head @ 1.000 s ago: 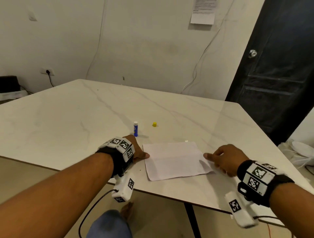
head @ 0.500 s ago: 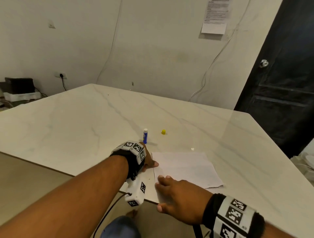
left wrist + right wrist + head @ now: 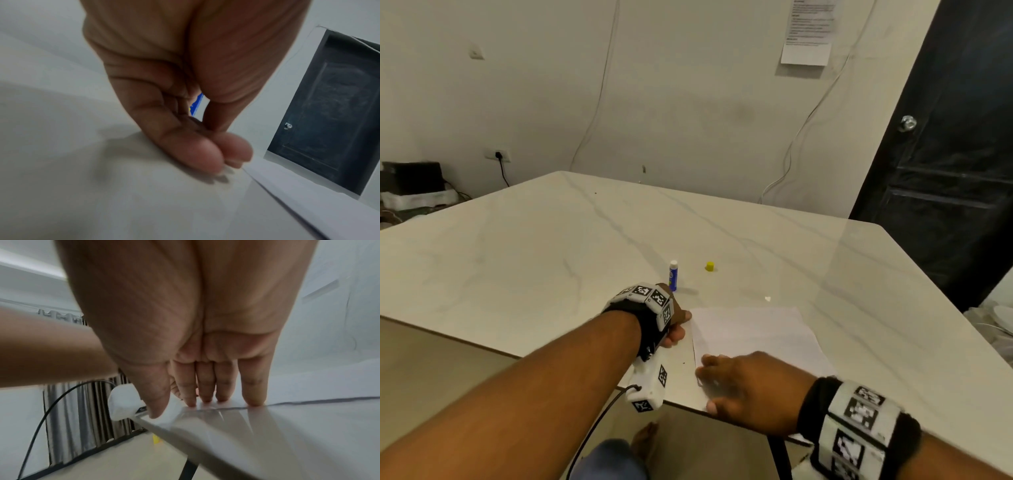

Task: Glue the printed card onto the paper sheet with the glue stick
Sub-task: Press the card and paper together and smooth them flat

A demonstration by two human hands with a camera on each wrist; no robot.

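- Paper sheet (image 3: 753, 337) lies flat near the desk's (image 3: 517, 253) front edge.
- Right hand (image 3: 748, 389) presses straight fingers (image 3: 254, 391) on the sheet's near-left corner.
- Left hand (image 3: 674, 325) rests, fingers relaxed, touching its left edge.
- Uncapped glue stick (image 3: 673, 275) stands behind; yellow cap (image 3: 709, 266) is nearby.

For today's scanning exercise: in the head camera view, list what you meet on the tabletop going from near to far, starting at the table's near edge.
right hand → paper sheet → left hand → small white scrap → glue stick → yellow cap
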